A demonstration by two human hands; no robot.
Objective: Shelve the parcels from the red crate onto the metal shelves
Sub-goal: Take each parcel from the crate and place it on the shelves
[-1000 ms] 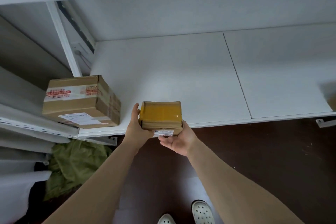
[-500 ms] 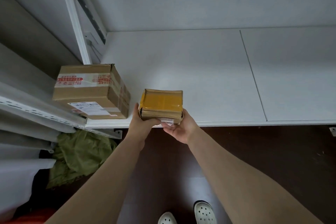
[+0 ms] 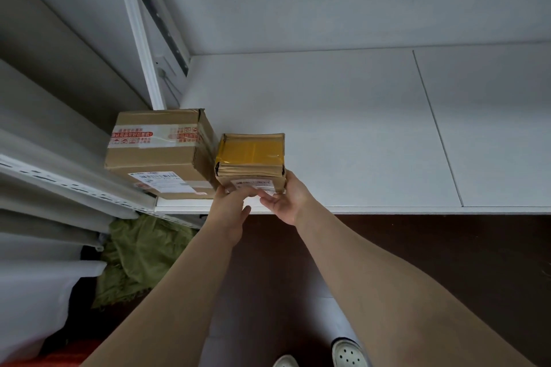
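Observation:
A small brown parcel [image 3: 250, 155] with yellow tape on top stands on the white metal shelf [image 3: 343, 128] near its front edge. Its left side is close against a larger cardboard box [image 3: 155, 155] with red-printed tape. My left hand [image 3: 229, 211] touches the small parcel's labelled front face with its fingertips. My right hand [image 3: 286, 202] holds the parcel's front right corner, thumb up the right side and fingers at the lower front edge. A bit of the red crate [image 3: 68, 354] shows at the bottom left.
The shelf runs on bare to the right and back to the wall. A white upright post [image 3: 140, 39] stands behind the large box. Green cloth [image 3: 140, 253] lies on the dark floor below left. My shoes [image 3: 347, 353] are at the bottom.
The small parcel went from held at the shelf's front edge to standing on the shelf beside the large box. My left hand shifted from its left side to its front face.

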